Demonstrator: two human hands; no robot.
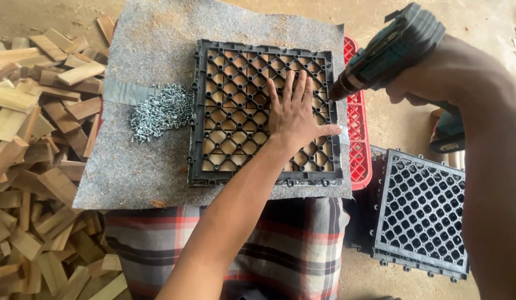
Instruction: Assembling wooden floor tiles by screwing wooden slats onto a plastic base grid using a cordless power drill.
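Left hand: the left hand (294,114) lies palm down, fingers spread and flat, on the right half of the black plastic grid tile (266,114). It grips nothing; it only presses on the tile.

Right hand: the right hand (419,83) is closed around the handle of a dark green cordless drill (388,47), up and to the right of the left hand.

Drill axis: the drill's long axis slopes down and to the left, its nose just beside the tile's right edge, near the left hand's fingertips. Whether the bit touches the tile cannot be told.

Tile: square, face down, wooden slats showing through its lattice. It lies directly under the left hand and down-left of the right hand, so the left hand is the nearer one.

Beneath the tile: a grey felt mat (152,39), with a red plastic crate (359,139) showing to the right of the left hand.

Screws: a pile of silver screws (160,111) sits well to the left of the left hand, just beside the tile's left edge.

Further out: a heap of wood offcuts (38,139) at far left; a second grid tile (422,214) below the right forearm.
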